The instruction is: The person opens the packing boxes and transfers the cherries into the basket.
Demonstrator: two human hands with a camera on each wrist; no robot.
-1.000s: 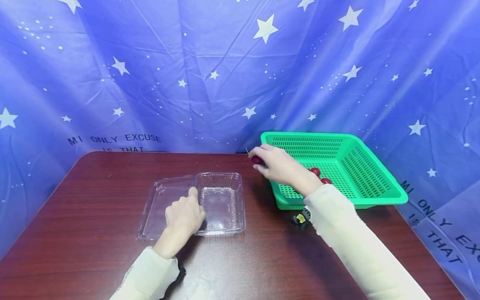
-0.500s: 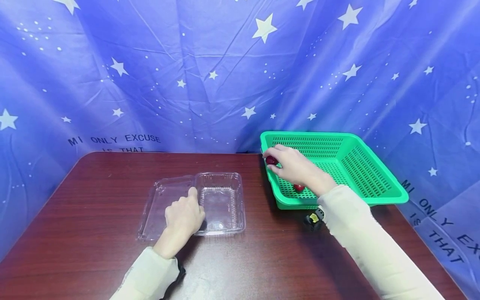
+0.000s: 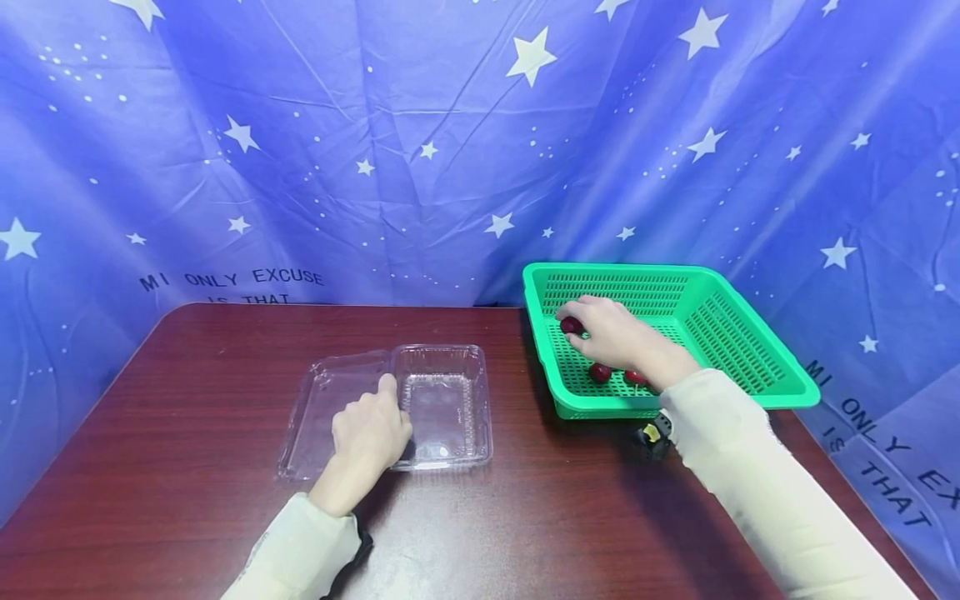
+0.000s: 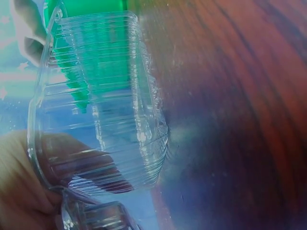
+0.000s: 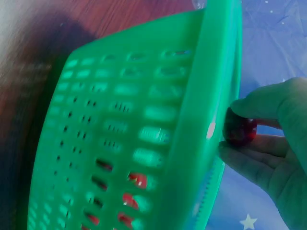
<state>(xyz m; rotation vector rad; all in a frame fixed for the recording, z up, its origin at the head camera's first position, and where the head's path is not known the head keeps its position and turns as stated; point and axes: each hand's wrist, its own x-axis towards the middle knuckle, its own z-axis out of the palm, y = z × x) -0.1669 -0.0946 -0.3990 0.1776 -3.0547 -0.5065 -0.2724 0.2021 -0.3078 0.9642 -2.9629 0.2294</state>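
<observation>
In the head view my right hand (image 3: 611,333) pinches a dark red cherry (image 3: 572,325) between thumb and fingers, over the left part of the green basket (image 3: 776,367). Two more red cherries, one at the left (image 3: 599,372), lie on the basket floor under that hand; others may be hidden by it. The right wrist view shows the held cherry (image 5: 241,127) above the basket rim. My left hand (image 3: 371,429) grips the hinge side of an unfolded clear plastic container (image 3: 480,417). Through its clear wall, a finger (image 4: 91,165) shows in the left wrist view.
The container's lid (image 3: 318,400) lies flat to the left on the brown wooden table (image 3: 187,433). A blue curtain with stars (image 3: 420,208) hangs behind the table. Both wrists carry black camera straps.
My right hand has moved rightward with the cherry, from left of the basket rim to over the basket. The left hand and the container have stayed in place.
</observation>
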